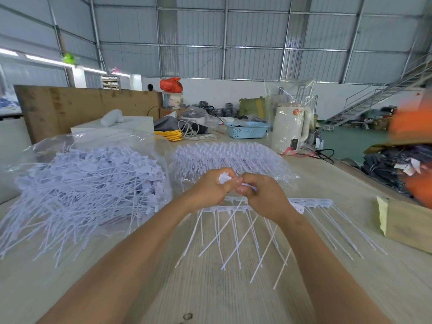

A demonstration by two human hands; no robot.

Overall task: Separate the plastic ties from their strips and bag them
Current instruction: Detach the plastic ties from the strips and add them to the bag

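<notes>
I see both hands meeting just above the strip [311,202] on the worktop [233,288]: my left hand [208,188] has its grip clamped on a bunch of ties [224,177], my right hand [264,197] pinches one tie. Left of the strip lies the bag [93,178] of loose ties.

Both my forearms reach in from the bottom edge, bare, angling toward each other and meeting at mid-frame. My left hand [211,187] is curled, its thumb and fingers closed over a bunch of white tie heads [224,178] poking out at the top. My right hand [263,197] sits right against it, knuckles up, thumb and forefinger pinching a single plastic tie [249,186]. The thumbs touch tip to tip. Both wrists are raised off the table.
</notes>
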